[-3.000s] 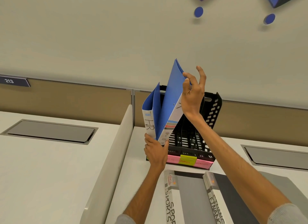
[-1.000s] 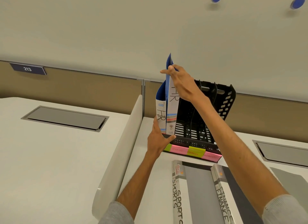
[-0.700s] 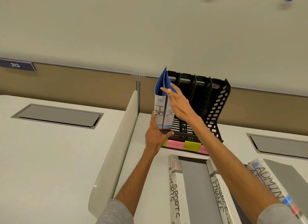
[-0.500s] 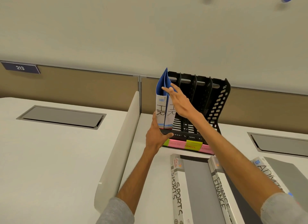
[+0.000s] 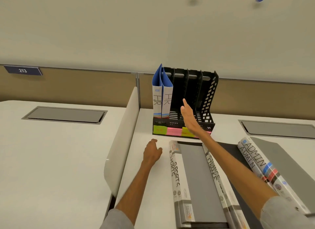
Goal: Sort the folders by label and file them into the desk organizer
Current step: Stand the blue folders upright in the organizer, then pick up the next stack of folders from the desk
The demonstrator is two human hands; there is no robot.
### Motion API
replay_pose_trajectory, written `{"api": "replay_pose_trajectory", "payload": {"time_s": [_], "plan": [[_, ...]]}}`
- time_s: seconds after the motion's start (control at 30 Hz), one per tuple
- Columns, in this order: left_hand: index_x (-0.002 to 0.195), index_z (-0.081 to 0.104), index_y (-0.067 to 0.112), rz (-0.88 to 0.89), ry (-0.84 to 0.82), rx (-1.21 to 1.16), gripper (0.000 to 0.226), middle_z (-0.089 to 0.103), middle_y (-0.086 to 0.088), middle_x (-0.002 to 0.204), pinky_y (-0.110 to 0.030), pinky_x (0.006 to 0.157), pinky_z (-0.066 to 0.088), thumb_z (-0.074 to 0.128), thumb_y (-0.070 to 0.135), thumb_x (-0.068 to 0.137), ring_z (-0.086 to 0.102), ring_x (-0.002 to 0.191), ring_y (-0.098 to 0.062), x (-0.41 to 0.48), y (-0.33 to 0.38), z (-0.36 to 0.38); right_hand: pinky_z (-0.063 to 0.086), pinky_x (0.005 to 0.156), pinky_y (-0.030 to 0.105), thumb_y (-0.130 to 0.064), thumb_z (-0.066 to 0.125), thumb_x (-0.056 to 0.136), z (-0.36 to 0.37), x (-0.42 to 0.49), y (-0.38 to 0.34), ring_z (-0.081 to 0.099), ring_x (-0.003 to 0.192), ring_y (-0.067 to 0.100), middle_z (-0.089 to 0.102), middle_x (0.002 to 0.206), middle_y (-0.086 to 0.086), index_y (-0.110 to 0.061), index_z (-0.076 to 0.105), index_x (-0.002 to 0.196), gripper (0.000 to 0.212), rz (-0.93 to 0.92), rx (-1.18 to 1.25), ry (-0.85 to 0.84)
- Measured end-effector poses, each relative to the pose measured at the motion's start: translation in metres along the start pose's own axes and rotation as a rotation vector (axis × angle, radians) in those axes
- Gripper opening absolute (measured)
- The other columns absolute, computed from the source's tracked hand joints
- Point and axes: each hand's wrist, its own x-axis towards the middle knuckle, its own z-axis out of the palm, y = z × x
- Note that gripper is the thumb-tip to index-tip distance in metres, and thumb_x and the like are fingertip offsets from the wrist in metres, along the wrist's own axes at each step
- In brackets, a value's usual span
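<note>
Two blue HR folders point(image 5: 162, 94) upright, side by side and touching, in the leftmost slot of the black desk organizer point(image 5: 207, 99), spines facing me. The other slots show no folders. Organizer sits at 12 o'clock on the bench point(image 5: 150, 182), against the back partition. Coloured sticky labels point(image 5: 172, 131) run along its front base; only the green one under the HR slot is readable.

My right hand point(image 5: 188, 117): grip wide, fingers flat and extended, holding nothing, hanging in front of the middle slots, clear of the HR folders. My left hand point(image 5: 152, 152): grip loosely curled, empty, low over the bench at 11 o'clock of the flat stacks, just beside the SPORTS folders point(image 5: 187, 181).

Flat on the bench, left to right: SPORTS, FINANCE folders point(image 5: 215, 176), ADMIN folders point(image 5: 259, 167). My right forearm crosses over FINANCE.

Divider panel point(image 5: 119, 140) at 9 o'clock. Sign 213 point(image 5: 23, 70) at 10 o'clock.
</note>
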Motion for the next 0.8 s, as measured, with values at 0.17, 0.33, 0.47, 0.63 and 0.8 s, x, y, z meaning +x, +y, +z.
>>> {"api": "replay_pose_trajectory", "payload": {"time_s": [0.17, 0.33, 0.47, 0.63, 0.8], "plan": [[0.134, 0.053, 0.006, 0.008, -0.069, 0.038, 0.04, 0.055, -0.011, 0.136, -0.036, 0.105, 0.042, 0.054, 0.021, 0.097, 0.052, 0.126, -0.027, -0.033, 0.0, 0.013, 0.014, 0.123, 0.04, -0.042, 0.019, 0.106, 0.001, -0.071, 0.043, 0.017, 0.149, 0.02, 0.018, 0.162, 0.005, -0.014, 0.018, 0.155, 0.056, 0.187, -0.122, -0.137], [0.098, 0.068, -0.001, 0.017, -0.126, -0.009, 0.026, 0.069, -0.018, 0.108, -0.041, 0.086, 0.051, 0.048, 0.017, 0.095, 0.064, 0.102, -0.035, -0.059, 0.0, 0.033, 0.03, 0.113, 0.04, -0.04, 0.025, 0.106, 0.012, -0.126, 0.074, 0.041, 0.137, 0.028, 0.042, 0.149, 0.013, -0.007, 0.043, 0.142, 0.052, 0.29, -0.24, -0.178], [0.092, 0.063, 0.002, 0.069, -0.151, -0.019, 0.03, 0.07, -0.015, 0.104, -0.039, 0.08, 0.051, 0.039, 0.017, 0.1, 0.066, 0.094, -0.032, -0.082, -0.002, 0.05, 0.036, 0.108, 0.043, -0.03, 0.028, 0.106, 0.015, -0.157, 0.097, 0.049, 0.122, 0.03, 0.054, 0.125, 0.016, -0.001, 0.056, 0.109, 0.04, 0.299, -0.309, -0.221], [0.097, 0.06, -0.001, 0.095, -0.08, -0.032, 0.035, 0.064, -0.015, 0.102, -0.036, 0.077, 0.047, 0.031, 0.018, 0.103, 0.062, 0.092, -0.032, -0.105, -0.007, 0.068, 0.014, 0.12, 0.031, -0.019, 0.035, 0.106, 0.015, -0.181, 0.118, 0.021, 0.148, 0.022, 0.024, 0.159, 0.009, -0.007, 0.032, 0.149, 0.045, 0.244, -0.398, -0.223], [0.081, 0.056, -0.002, 0.051, -0.089, -0.331, 0.04, 0.066, -0.023, 0.089, -0.029, 0.064, 0.044, 0.03, 0.015, 0.105, 0.06, 0.074, -0.024, -0.117, -0.003, 0.072, 0.008, 0.122, 0.031, -0.013, 0.036, 0.104, 0.015, -0.183, 0.128, 0.011, 0.151, 0.02, 0.013, 0.162, 0.009, -0.01, 0.018, 0.154, 0.053, 0.225, -0.476, -0.279]]}}
